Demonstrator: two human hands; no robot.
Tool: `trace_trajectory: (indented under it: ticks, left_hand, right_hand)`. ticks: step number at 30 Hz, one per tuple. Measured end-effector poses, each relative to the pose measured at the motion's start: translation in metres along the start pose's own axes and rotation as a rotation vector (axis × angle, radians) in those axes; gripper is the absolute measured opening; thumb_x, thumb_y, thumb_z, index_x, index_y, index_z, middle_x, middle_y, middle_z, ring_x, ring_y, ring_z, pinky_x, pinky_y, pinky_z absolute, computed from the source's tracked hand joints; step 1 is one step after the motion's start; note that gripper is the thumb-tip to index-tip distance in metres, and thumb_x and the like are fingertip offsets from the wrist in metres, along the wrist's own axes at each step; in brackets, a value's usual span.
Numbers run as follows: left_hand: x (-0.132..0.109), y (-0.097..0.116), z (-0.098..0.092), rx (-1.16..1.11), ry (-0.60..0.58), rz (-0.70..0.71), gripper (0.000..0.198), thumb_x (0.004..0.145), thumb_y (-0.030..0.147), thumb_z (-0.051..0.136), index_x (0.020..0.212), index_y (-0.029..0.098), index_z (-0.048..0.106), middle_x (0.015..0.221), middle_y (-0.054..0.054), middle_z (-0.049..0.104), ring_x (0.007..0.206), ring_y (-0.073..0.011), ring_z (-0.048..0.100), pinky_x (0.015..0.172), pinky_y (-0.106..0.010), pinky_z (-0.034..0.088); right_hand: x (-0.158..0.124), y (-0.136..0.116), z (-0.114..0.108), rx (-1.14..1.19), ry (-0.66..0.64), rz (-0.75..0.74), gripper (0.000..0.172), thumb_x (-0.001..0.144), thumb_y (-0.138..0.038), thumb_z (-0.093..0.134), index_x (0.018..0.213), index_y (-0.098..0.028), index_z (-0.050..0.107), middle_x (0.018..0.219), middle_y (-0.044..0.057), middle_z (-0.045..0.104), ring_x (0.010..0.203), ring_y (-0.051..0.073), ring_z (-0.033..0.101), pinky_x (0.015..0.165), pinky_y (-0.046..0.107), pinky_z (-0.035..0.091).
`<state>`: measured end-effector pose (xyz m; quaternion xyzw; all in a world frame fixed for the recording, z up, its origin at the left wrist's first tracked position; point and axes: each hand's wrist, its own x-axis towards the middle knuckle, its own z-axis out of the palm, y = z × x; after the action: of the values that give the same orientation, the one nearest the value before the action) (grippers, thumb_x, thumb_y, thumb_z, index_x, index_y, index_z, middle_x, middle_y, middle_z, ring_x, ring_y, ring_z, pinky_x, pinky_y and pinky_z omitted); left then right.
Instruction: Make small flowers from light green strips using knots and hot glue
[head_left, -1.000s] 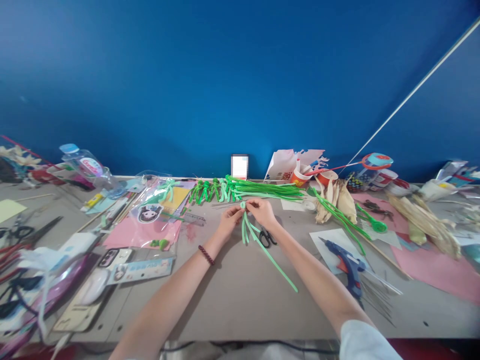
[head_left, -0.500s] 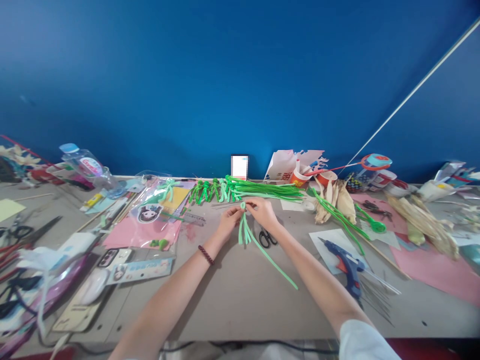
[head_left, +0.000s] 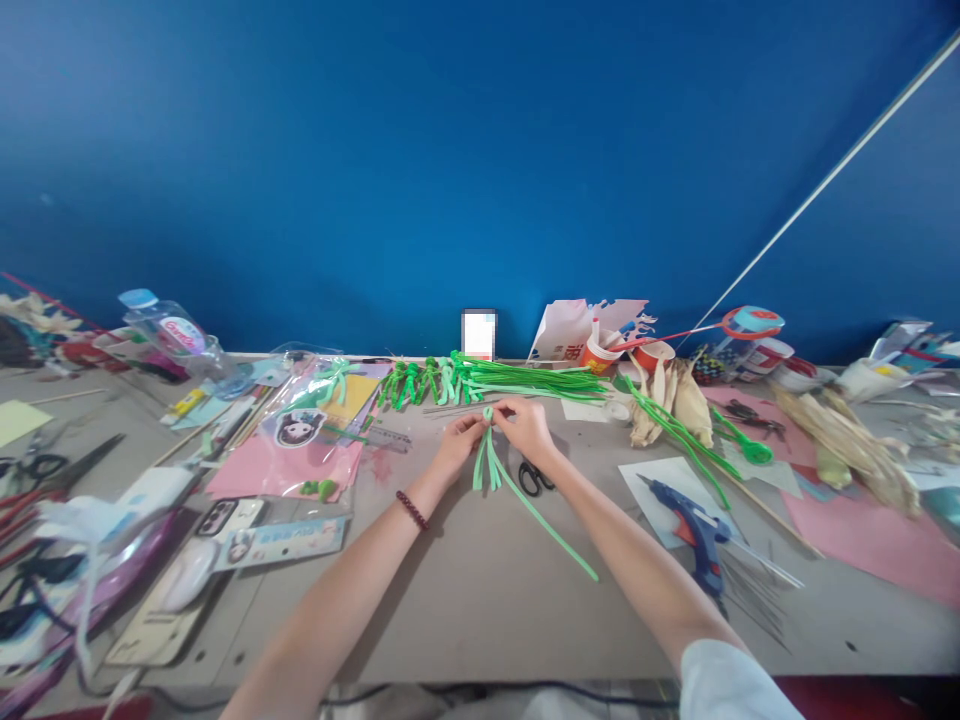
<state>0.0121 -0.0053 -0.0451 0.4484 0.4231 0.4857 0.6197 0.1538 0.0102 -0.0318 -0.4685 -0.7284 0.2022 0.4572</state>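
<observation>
Both hands pinch the looped top of a bundle of light green pipe cleaners (head_left: pixel 491 468) over the middle of the table. My left hand (head_left: pixel 461 440) grips it from the left side, fingers closed. From the right, my right hand (head_left: pixel 523 424) closes its fingertips near the same loop. Several short strands hang below, and one long strand runs down to the right. Black-handled scissors (head_left: pixel 534 480) lie partly hidden behind my right forearm. Just beyond the hands rests a pile of green pipe cleaners (head_left: pixel 540 380), with finished-looking twisted green figures (head_left: pixel 416 382) to its left.
A blue glue gun (head_left: pixel 697 535) lies on white paper at right. Dried husks (head_left: pixel 686 400) and a red paper cup (head_left: pixel 600 358) stand behind it. At left are a clear plastic bag (head_left: pixel 300 400), pink paper (head_left: pixel 277 470), a white mouse (head_left: pixel 191 572) and a tilted bottle (head_left: pixel 176 330).
Almost nothing differs. The hanging strands have shifted and spread slightly, while both hands keep their pinch at the top of the bundle.
</observation>
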Motion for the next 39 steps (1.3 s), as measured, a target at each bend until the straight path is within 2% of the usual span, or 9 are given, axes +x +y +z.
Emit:
trace_trajectory:
  ticks: [8, 13, 16, 20, 25, 30, 35, 39]
  left_hand:
    - [0.002, -0.003, 0.0, 0.005, 0.023, -0.006, 0.03, 0.063, 0.042, 0.072, 0.061, 0.016, 0.057, 0.042, 0.008, 0.034, 0.038, -0.0045, 0.025, 0.042, -0.022, 0.016]
    - [0.0, -0.004, 0.001, -0.024, 0.065, 0.02, 0.027, 0.064, 0.04, 0.071, 0.064, 0.017, 0.058, 0.044, 0.008, 0.037, 0.039, -0.0048, 0.026, 0.042, -0.022, 0.017]
    - [0.0, -0.004, 0.002, -0.023, 0.053, 0.026, 0.029, 0.063, 0.042, 0.072, 0.065, 0.016, 0.06, 0.045, 0.007, 0.039, 0.04, -0.0051, 0.027, 0.043, -0.022, 0.017]
    - [0.001, -0.005, 0.001, -0.029, 0.047, 0.015, 0.03, 0.062, 0.043, 0.072, 0.062, 0.017, 0.058, 0.044, 0.008, 0.036, 0.04, -0.0054, 0.027, 0.044, -0.023, 0.017]
    - [0.001, -0.006, 0.002, -0.041, 0.098, 0.023, 0.027, 0.061, 0.04, 0.073, 0.063, 0.017, 0.059, 0.045, 0.008, 0.037, 0.041, -0.0061, 0.027, 0.045, -0.023, 0.019]
    - [0.0, -0.007, 0.001, -0.045, 0.202, 0.093, 0.027, 0.064, 0.04, 0.072, 0.064, 0.017, 0.058, 0.05, 0.007, 0.042, 0.044, -0.0062, 0.03, 0.047, -0.023, 0.023]
    - [0.001, -0.009, 0.001, -0.055, 0.212, 0.111, 0.029, 0.062, 0.04, 0.074, 0.063, 0.016, 0.057, 0.05, 0.007, 0.044, 0.046, -0.0066, 0.035, 0.048, -0.022, 0.027]
    - [0.002, -0.01, 0.001, -0.046, 0.19, 0.143, 0.026, 0.06, 0.037, 0.074, 0.063, 0.016, 0.058, 0.053, 0.005, 0.049, 0.051, -0.0079, 0.041, 0.052, -0.022, 0.032]
  right_hand:
    - [0.001, 0.005, 0.004, 0.1, 0.026, 0.071, 0.014, 0.074, -0.019, 0.055, 0.072, -0.019, 0.068, 0.07, 0.004, 0.07, 0.067, 0.018, 0.064, 0.067, 0.028, 0.05]
    - [0.004, 0.009, 0.001, 0.052, -0.045, -0.073, 0.02, 0.078, -0.017, 0.053, 0.089, -0.021, 0.069, 0.091, 0.006, 0.07, 0.077, 0.018, 0.064, 0.074, 0.03, 0.05]
    - [0.004, 0.01, -0.001, -0.002, -0.024, -0.163, 0.018, 0.081, -0.019, 0.053, 0.085, -0.022, 0.071, 0.088, 0.006, 0.072, 0.085, 0.02, 0.064, 0.08, 0.033, 0.049]
    - [0.001, 0.009, 0.002, 0.033, 0.05, -0.154, 0.018, 0.081, -0.019, 0.054, 0.08, -0.022, 0.072, 0.083, 0.006, 0.073, 0.083, 0.021, 0.065, 0.077, 0.033, 0.05]
    - [0.0, 0.007, 0.007, 0.154, 0.051, 0.012, 0.016, 0.078, -0.021, 0.055, 0.08, -0.022, 0.071, 0.084, 0.005, 0.072, 0.078, 0.02, 0.066, 0.074, 0.032, 0.05]
    - [0.002, 0.006, 0.01, 0.456, -0.002, 0.237, 0.016, 0.073, -0.028, 0.061, 0.085, -0.02, 0.068, 0.085, 0.004, 0.069, 0.074, 0.018, 0.064, 0.071, 0.032, 0.05]
    - [0.004, 0.006, 0.011, 0.786, -0.095, 0.565, 0.024, 0.064, -0.04, 0.072, 0.074, -0.019, 0.07, 0.076, 0.002, 0.068, 0.072, 0.016, 0.061, 0.072, 0.031, 0.047]
    - [0.002, 0.006, 0.012, 0.981, -0.156, 0.677, 0.024, 0.058, -0.037, 0.078, 0.071, -0.018, 0.069, 0.073, 0.0, 0.067, 0.072, 0.013, 0.059, 0.074, 0.027, 0.043]
